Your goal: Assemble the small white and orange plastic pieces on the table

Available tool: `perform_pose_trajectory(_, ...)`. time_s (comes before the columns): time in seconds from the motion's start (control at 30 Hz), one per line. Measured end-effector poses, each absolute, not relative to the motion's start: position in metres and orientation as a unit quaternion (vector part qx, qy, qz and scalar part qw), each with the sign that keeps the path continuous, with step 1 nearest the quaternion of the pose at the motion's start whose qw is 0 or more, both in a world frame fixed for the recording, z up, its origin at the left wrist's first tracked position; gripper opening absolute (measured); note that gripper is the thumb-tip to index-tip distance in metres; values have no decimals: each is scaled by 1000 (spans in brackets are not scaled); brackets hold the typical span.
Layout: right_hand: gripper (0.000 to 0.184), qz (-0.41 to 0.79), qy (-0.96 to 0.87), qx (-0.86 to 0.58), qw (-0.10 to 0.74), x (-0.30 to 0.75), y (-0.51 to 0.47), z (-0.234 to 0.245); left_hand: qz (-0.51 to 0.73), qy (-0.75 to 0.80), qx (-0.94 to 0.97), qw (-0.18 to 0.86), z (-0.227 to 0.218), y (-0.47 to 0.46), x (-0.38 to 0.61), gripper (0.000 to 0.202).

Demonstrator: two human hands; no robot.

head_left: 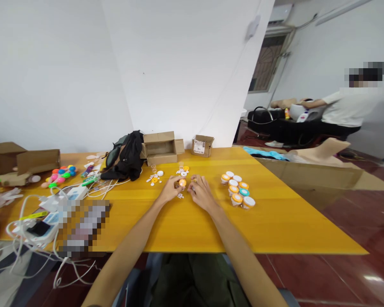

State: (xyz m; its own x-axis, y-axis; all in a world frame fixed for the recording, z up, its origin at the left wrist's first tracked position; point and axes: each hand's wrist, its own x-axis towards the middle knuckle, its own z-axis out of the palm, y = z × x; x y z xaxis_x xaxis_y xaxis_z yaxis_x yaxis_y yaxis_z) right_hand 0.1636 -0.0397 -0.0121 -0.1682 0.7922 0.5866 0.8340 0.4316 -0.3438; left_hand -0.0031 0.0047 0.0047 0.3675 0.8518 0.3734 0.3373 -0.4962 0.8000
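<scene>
Both my hands rest on the yellow table (275, 221), close together at its middle. My left hand (170, 188) has its fingers curled round a small orange-topped cup (182, 183). My right hand (201, 192) is closed in a pinch just right of that cup; what it holds is too small to name. A die (180, 195) lies on the table below the cup. Several small white and orange caps and dice (154, 179) are scattered behind my left hand. To the right stands a cluster of small lidded cups (237, 190) with orange, white and teal lids.
Open cardboard boxes (160, 148) and a black bag (128, 162) sit at the table's back. Coloured balls (61, 175), white cables and devices (41, 221) crowd the left end. Another person (345, 111) sits at the far right. A big cardboard box (310, 170) stands beside the table.
</scene>
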Motion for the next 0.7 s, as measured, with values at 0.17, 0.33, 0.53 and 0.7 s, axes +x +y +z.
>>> perform_pose_trajectory(0.17,19,-50,-766,-536,351,163,-41,-11,398,381,769,325,0,7,-4,42)
perform_pose_trajectory(0.33,19,-65,-761,-531,367,163,-43,-5,392,373,777,320,1,7,-4,40)
perform_pose_trajectory(0.53,21,-69,-773,-502,383,159,-48,3,378,347,810,285,6,3,-1,35)
perform_pose_trajectory(0.7,25,-70,-793,-481,368,154,-49,4,356,334,835,252,5,1,0,42)
